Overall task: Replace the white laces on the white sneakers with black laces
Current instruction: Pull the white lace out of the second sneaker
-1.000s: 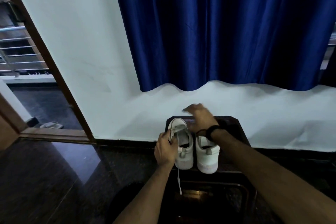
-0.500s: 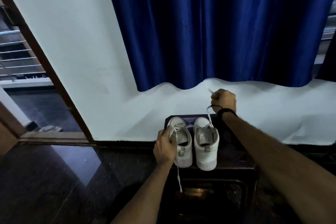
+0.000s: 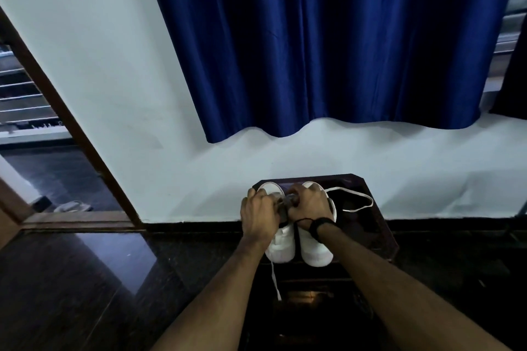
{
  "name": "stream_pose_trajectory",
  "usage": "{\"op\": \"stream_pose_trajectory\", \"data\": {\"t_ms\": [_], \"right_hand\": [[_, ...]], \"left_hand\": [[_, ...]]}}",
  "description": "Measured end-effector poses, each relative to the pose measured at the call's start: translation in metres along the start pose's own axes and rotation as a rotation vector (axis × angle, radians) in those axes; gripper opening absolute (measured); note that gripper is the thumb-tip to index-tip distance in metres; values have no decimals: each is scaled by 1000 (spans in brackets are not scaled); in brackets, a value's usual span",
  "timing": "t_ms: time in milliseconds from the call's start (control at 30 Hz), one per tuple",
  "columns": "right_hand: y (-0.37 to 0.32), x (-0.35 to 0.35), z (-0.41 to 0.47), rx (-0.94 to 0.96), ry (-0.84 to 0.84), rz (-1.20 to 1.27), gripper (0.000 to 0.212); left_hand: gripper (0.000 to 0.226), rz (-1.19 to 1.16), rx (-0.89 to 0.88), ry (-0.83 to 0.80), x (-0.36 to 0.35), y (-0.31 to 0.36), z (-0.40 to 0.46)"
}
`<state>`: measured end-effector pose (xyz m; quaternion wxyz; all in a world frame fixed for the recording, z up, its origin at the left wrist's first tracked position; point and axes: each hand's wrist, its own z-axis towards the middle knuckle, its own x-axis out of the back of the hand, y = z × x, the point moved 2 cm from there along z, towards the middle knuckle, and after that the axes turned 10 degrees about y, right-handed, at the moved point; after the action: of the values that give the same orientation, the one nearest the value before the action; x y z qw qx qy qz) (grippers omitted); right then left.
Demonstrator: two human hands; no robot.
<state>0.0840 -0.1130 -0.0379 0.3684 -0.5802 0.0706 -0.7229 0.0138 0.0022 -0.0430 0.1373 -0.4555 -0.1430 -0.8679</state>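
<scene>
Two white sneakers stand side by side, toes toward me, on a small dark table (image 3: 379, 225). My left hand (image 3: 258, 215) grips the left sneaker (image 3: 281, 248) around its collar. My right hand (image 3: 309, 205) lies over the right sneaker (image 3: 316, 252), its fingers curled at the left sneaker's lacing; what they pinch is blurred. One loose white lace (image 3: 358, 202) lies looped on the table to the right of the shoes. The left sneaker's white lace end (image 3: 275, 282) hangs over the table's front edge. No black lace is visible.
A white wall with a blue curtain (image 3: 328, 51) rises right behind the table. An open doorway with a brown frame (image 3: 71, 128) is at the left, with a slipper (image 3: 70, 205) beyond it. The floor (image 3: 71, 279) is dark and glossy.
My right hand pulled a white lace up out of the right sneaker, dropped it on the table at the right, and came back down beside my left hand at the left sneaker.
</scene>
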Motion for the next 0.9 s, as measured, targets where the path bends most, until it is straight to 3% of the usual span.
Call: {"op": "stream_pose_trajectory", "data": {"t_ms": [167, 300, 467, 533, 600, 633, 733, 767, 800, 900], "right_hand": [[1, 2, -2, -36, 31, 20, 33], [3, 0, -2, -74, 5, 74, 38], [4, -1, -2, -100, 21, 131, 38], [5, 1, -2, -122, 33, 128, 39], [6, 1, -2, -136, 52, 124, 39], [6, 1, -2, -137, 58, 120, 38], [8, -3, -2, -136, 76, 126, 36], [8, -4, -1, -139, 82, 133, 35], [8, -5, 0, -142, 89, 139, 35], [7, -5, 1, -145, 117, 144, 34]], "left_hand": [[39, -21, -131, -52, 1, 1, 4], [22, -243, -99, 144, -1, -6, 2], [33, -106, -189, -114, -1, 1, 10], [37, -71, -180, -129, -3, 5, 14], [32, -254, -70, -91, 2, 6, 14], [25, -458, 88, -44, 7, 5, 16], [20, -1192, 914, 117, 27, -1, 25], [22, -1240, 1026, 87, 28, -10, 27], [27, -1177, 1004, 4, 31, -20, 28], [27, -820, 645, -331, 38, -35, 26]]}}
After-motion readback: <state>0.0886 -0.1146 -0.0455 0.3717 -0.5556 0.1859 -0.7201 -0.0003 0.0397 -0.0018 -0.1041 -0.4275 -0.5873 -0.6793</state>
